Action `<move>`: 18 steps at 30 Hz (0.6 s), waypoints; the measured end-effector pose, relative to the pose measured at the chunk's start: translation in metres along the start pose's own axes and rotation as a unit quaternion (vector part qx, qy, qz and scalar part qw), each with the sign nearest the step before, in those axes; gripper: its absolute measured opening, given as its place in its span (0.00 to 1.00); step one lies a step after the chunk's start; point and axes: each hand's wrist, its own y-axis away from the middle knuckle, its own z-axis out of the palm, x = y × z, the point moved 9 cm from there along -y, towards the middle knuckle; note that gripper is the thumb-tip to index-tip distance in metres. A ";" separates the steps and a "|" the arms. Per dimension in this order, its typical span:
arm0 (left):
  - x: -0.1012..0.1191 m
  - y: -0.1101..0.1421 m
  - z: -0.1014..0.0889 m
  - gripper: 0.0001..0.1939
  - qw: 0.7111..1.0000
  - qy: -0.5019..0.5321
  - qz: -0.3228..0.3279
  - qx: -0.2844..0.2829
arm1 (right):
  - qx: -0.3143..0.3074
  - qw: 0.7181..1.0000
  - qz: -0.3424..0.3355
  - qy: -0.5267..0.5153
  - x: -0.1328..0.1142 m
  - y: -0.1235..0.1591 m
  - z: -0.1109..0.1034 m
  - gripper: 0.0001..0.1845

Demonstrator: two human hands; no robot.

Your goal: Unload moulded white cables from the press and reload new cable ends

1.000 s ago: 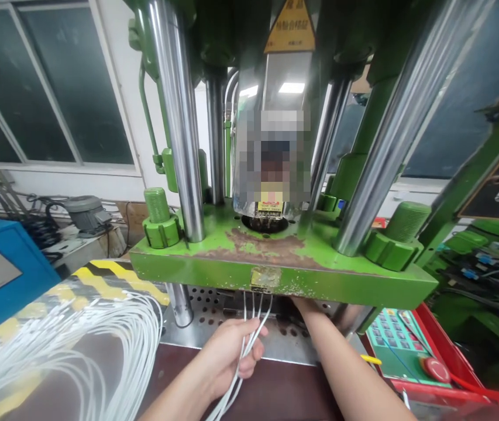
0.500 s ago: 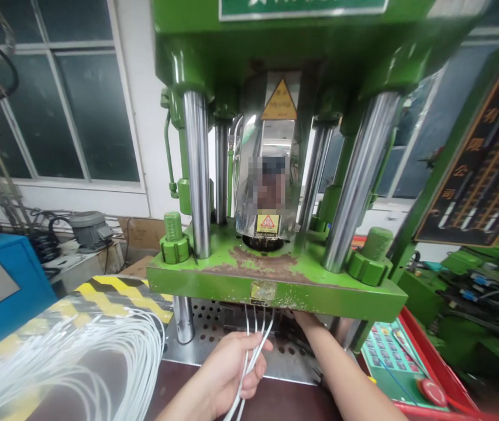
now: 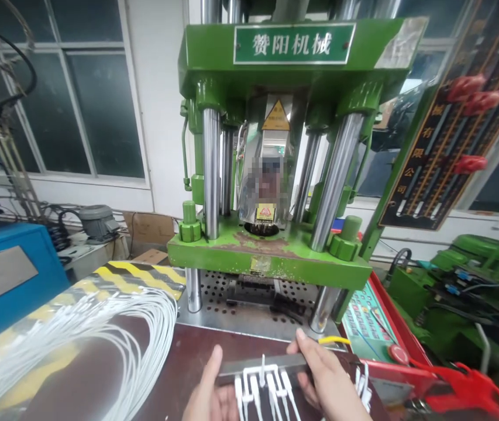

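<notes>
My left hand (image 3: 212,389) is at the left end of a dark metal mould bar (image 3: 293,363), its thumb upright and its fingers curled below. My right hand (image 3: 330,383) grips the bar's right end, thumb on top and fingers underneath. White moulded cable ends (image 3: 260,383), joined by a white branching strip of plastic, lie across the bar between my hands. Their cables run down out of the picture. Beyond my hands stands the green press (image 3: 267,257), with dark mould parts (image 3: 253,295) on its perforated bed.
A large coil of white cables (image 3: 152,327) lies on the table at left. More white cable ends (image 3: 363,386) are beside my right hand. At right are a control panel (image 3: 365,318) with a red stop button (image 3: 398,354) and a red-handled tool (image 3: 464,389).
Both hands have drawn back from the press towards me. Earlier my left hand held several white cables and my right reached under the green plate; now the bar with moulded ends is between them.
</notes>
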 end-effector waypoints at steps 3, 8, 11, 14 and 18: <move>0.017 0.009 -0.007 0.26 0.997 0.029 0.036 0.064 | -0.018 0.993 -0.066 0.101 -0.016 0.031 0.002 0.26; 0.028 0.021 0.003 0.20 0.992 0.001 0.090 0.093 | -0.020 0.855 -0.330 0.400 -0.079 0.086 0.013 0.17; 0.028 0.022 0.007 0.19 0.990 -0.011 0.100 0.102 | -0.055 0.782 -0.363 0.504 -0.079 0.098 0.028 0.28; 0.026 0.020 0.010 0.17 0.990 -0.027 0.102 0.090 | -0.033 0.732 -0.382 0.563 -0.074 0.098 0.037 0.28; 0.023 0.017 0.012 0.16 0.991 -0.050 0.100 0.069 | -0.016 0.692 -0.421 0.586 -0.069 0.097 0.046 0.30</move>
